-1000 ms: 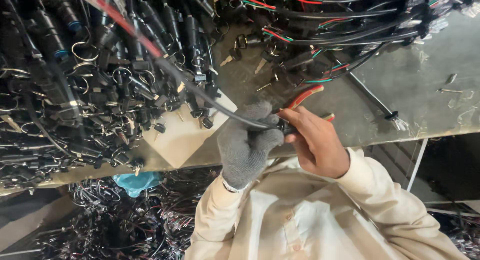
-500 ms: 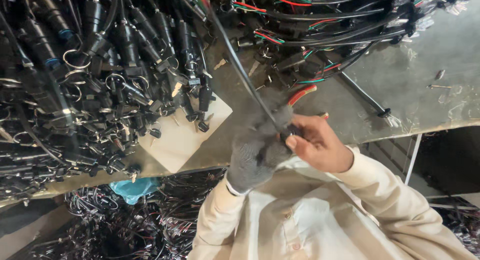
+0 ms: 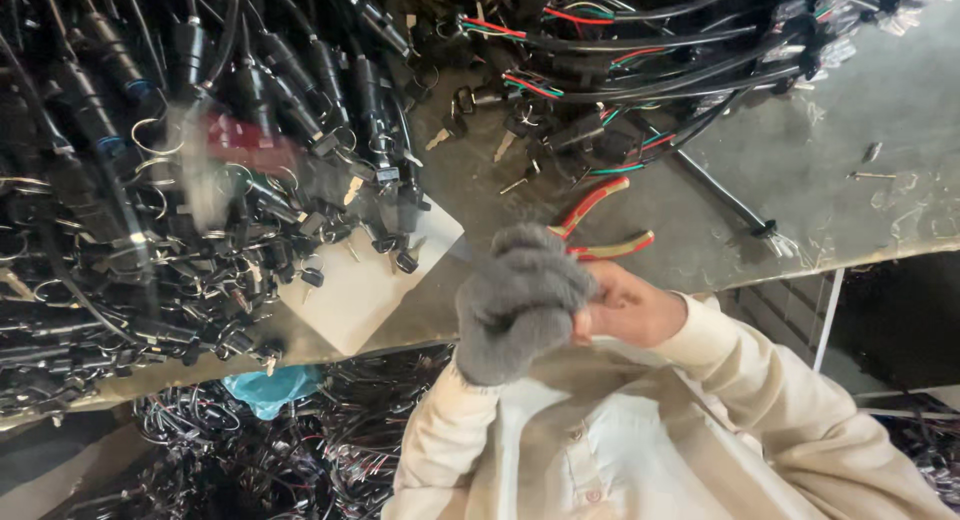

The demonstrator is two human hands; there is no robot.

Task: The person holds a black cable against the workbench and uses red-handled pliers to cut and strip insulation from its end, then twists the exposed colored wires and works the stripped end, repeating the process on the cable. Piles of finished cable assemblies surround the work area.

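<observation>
My left hand (image 3: pixel 520 298) wears a grey knit glove and is balled into a fist just in front of my chest, at the near edge of the metal table (image 3: pixel 850 190). My bare right hand (image 3: pixel 628 306) is curled right against it, fingertips touching the glove; nothing shows inside either hand. Pliers with red and yellow handles (image 3: pixel 600 223) lie on the table just beyond my hands. A blurred black cable with a red part (image 3: pixel 215 165) is in motion over the heap of black cables and connectors (image 3: pixel 150 210) on the left.
A white sheet (image 3: pixel 350 290) lies under the heap's near edge. More black harnesses with red and green wires (image 3: pixel 620 70) cover the table's far side. Loose screws (image 3: pixel 872 176) lie at right. A blue bag (image 3: pixel 268 388) and tangled wires (image 3: pixel 250 450) sit below the table.
The black cable my hands held has left them and now blurs over the left pile. My hands have drawn back toward my chest, uncovering the pliers.
</observation>
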